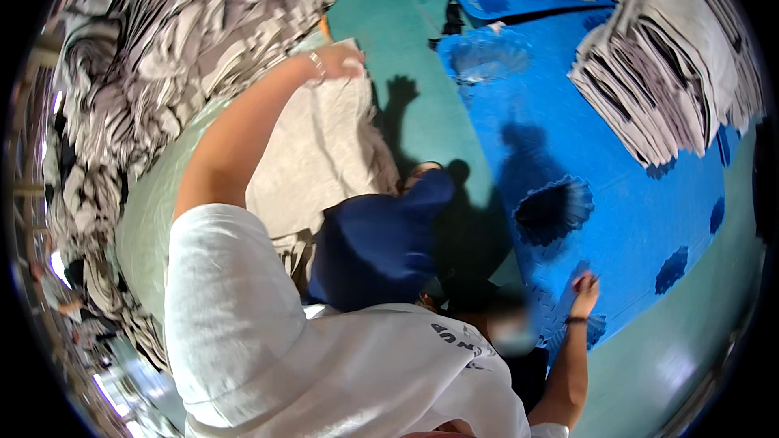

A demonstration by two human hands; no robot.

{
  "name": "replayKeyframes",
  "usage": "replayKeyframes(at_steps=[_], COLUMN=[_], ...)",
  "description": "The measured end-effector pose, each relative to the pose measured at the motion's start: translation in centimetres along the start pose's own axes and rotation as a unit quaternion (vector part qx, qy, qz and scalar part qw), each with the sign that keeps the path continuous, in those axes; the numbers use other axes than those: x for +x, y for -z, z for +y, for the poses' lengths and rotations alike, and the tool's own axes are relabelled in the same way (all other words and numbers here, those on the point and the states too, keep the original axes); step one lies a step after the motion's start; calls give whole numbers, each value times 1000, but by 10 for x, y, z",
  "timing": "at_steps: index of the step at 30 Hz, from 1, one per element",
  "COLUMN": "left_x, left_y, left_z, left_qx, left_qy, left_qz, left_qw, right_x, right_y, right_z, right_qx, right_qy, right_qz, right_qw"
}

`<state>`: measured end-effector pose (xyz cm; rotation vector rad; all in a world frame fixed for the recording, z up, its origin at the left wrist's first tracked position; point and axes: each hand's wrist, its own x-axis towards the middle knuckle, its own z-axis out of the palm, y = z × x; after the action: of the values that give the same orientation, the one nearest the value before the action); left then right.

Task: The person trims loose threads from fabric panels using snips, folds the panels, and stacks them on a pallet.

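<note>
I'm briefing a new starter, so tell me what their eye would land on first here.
Probably the bright blue platform on the right, with dark, scalloped openings and a stack of folded cloth toward its far end. Next comes the grey-beige heap of cloth at upper left. Beside the heap, the left hand is at the far edge of a pale beige cloth.

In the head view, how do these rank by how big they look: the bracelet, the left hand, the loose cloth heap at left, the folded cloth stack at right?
1. Loose cloth heap
2. Folded cloth stack
3. Left hand
4. Bracelet
</note>
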<state>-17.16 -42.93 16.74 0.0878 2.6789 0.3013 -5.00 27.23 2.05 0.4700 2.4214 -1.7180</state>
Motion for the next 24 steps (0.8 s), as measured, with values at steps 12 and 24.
replayKeyframes(at_steps=[12,24], left_x=[-179,-160], left_y=[-297,-348], left_z=[58,88], left_qx=[-292,-215], left_qy=[138,179], left_qz=[129,187], left_qw=[938,942], right_x=[-65,-95], right_y=[73,84], right_z=[-32,-61], right_qx=[-186,-108], right_qy=[-157,-240], right_qz=[-93,-16], right_qw=[965,965])
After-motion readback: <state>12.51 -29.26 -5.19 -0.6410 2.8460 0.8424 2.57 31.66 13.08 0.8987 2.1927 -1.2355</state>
